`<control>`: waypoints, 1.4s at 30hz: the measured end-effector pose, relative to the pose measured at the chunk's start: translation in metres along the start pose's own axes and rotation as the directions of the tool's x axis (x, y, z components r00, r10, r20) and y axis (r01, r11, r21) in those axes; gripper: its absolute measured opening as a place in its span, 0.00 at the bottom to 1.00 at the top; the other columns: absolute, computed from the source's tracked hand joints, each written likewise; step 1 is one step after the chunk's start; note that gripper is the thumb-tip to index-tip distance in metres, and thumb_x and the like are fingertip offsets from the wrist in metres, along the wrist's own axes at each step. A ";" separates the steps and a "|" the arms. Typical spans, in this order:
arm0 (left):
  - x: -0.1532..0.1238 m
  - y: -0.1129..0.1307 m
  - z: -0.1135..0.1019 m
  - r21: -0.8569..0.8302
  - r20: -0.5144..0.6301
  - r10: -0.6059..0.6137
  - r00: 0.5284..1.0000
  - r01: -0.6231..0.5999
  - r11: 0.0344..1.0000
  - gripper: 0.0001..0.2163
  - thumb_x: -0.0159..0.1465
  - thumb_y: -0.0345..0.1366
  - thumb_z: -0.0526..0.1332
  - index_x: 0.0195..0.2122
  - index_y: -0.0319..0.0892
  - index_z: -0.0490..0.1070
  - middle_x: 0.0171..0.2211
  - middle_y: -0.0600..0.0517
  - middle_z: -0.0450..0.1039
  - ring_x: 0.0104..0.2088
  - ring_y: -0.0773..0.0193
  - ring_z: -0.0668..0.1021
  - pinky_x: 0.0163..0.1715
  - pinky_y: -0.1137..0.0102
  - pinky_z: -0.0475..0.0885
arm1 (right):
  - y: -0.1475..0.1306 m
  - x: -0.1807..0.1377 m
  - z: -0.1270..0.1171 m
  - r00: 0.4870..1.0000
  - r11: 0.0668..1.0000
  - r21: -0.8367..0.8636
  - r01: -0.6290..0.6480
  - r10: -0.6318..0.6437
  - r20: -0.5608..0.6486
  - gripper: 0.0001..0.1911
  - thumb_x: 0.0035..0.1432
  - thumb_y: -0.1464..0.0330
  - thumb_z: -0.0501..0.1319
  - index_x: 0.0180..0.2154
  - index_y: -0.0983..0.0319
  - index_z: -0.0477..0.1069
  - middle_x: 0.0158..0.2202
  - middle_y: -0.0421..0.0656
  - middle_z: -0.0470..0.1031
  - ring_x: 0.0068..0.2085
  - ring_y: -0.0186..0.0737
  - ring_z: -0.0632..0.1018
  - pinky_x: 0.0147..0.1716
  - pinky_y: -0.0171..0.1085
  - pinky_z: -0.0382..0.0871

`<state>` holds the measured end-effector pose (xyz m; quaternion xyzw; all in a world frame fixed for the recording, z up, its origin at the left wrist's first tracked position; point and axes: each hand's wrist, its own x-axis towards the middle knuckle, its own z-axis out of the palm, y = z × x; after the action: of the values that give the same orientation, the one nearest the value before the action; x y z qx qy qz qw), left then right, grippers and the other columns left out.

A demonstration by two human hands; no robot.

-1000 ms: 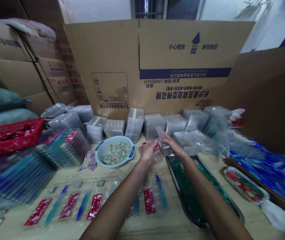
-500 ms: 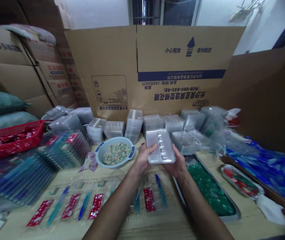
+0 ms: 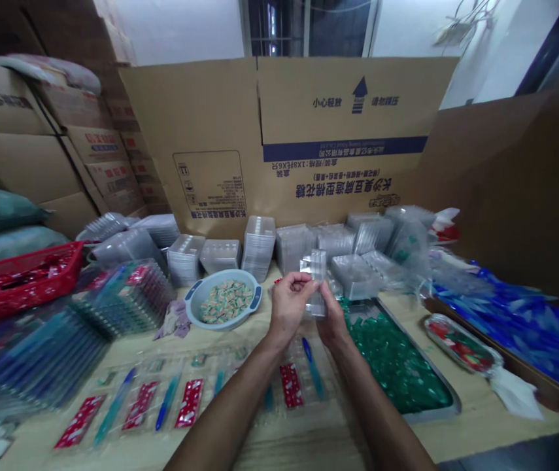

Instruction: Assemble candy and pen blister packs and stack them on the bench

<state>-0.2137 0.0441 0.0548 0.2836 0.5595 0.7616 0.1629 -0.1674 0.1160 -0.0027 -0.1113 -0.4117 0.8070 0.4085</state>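
Dim, cool light leaves the brown panel [image 3: 499,190] shadowed, while the view's edges blur and stretch.

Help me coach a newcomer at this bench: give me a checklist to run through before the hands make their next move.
1. Left hand and right hand both on the clear rectangular plastic tray: ok.
2. Only one tray held, none stuck behind it: cannot tell; clear layers overlap.
3. Held tray flat on the pale wooden table: not ok; it is in the hands.
4. Pale blue round plastic bowl stocked with small pieces: ok.
5. Silver rectangular metal tray stocked with glossy green pieces: ok.
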 end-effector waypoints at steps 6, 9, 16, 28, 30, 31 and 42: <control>0.001 0.003 -0.010 -0.078 0.017 -0.126 0.992 0.127 0.989 0.16 0.45 0.44 0.76 0.29 0.38 0.81 0.24 0.52 0.74 0.26 0.68 0.70 0.29 0.72 0.64 | -0.003 -0.006 -0.001 1.000 0.999 0.033 -0.022 0.021 0.017 0.24 0.51 0.49 0.69 0.45 0.55 0.78 0.52 0.40 0.80 0.61 0.50 0.74 0.60 0.49 0.70; -0.001 0.005 -0.011 -0.082 0.015 -0.121 0.993 0.122 0.989 0.14 0.46 0.42 0.75 0.30 0.39 0.82 0.27 0.51 0.77 0.28 0.67 0.72 0.32 0.70 0.66 | -0.007 -0.010 0.003 1.000 0.999 0.029 -0.013 0.012 0.027 0.22 0.51 0.49 0.69 0.43 0.56 0.78 0.52 0.40 0.80 0.60 0.50 0.74 0.60 0.47 0.70; -0.005 0.004 -0.018 -0.122 0.023 -0.114 0.993 0.116 0.986 0.10 0.48 0.37 0.74 0.30 0.39 0.82 0.27 0.51 0.77 0.29 0.67 0.73 0.36 0.69 0.67 | -0.009 -0.021 0.013 0.998 1.000 0.024 -0.011 0.010 0.061 0.22 0.54 0.51 0.67 0.45 0.57 0.77 0.48 0.41 0.81 0.56 0.47 0.77 0.57 0.47 0.73; 0.001 0.033 -0.049 -0.065 0.206 -0.181 0.962 0.198 0.978 0.04 0.57 0.33 0.71 0.30 0.38 0.79 0.25 0.54 0.72 0.25 0.72 0.67 0.29 0.72 0.60 | -0.010 -0.031 0.035 0.984 0.997 -0.068 -0.023 0.035 0.174 0.22 0.50 0.52 0.70 0.43 0.55 0.75 0.42 0.38 0.80 0.47 0.44 0.81 0.49 0.44 0.78; 0.002 0.037 -0.055 -0.106 0.191 -0.194 0.962 0.216 0.971 0.04 0.57 0.32 0.71 0.31 0.37 0.79 0.26 0.53 0.73 0.26 0.72 0.68 0.28 0.73 0.59 | -0.011 -0.030 0.042 0.980 0.997 -0.065 -0.032 0.044 0.197 0.21 0.50 0.51 0.70 0.42 0.55 0.75 0.42 0.39 0.80 0.47 0.45 0.81 0.47 0.45 0.79; 0.000 0.039 -0.057 -0.120 0.183 -0.185 0.966 0.209 0.971 0.04 0.57 0.32 0.71 0.31 0.37 0.80 0.27 0.53 0.74 0.26 0.72 0.68 0.28 0.73 0.59 | -0.012 -0.030 0.045 0.978 0.998 -0.060 -0.032 0.044 0.205 0.20 0.50 0.51 0.70 0.41 0.55 0.75 0.41 0.39 0.80 0.47 0.45 0.81 0.46 0.45 0.79; -0.015 0.026 -0.074 -0.211 0.099 -0.151 0.984 0.169 0.963 0.14 0.47 0.39 0.76 0.33 0.40 0.82 0.28 0.53 0.76 0.28 0.71 0.71 0.31 0.72 0.63 | 0.001 -0.037 0.056 0.973 0.991 -0.020 -0.134 0.136 0.188 0.18 0.48 0.52 0.71 0.37 0.57 0.77 0.40 0.40 0.82 0.52 0.48 0.80 0.49 0.44 0.78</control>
<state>-0.2457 -0.0281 0.0596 0.2486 0.4863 0.7905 0.2771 -0.1726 0.0558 0.0265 -0.0633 -0.4429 0.8384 0.3113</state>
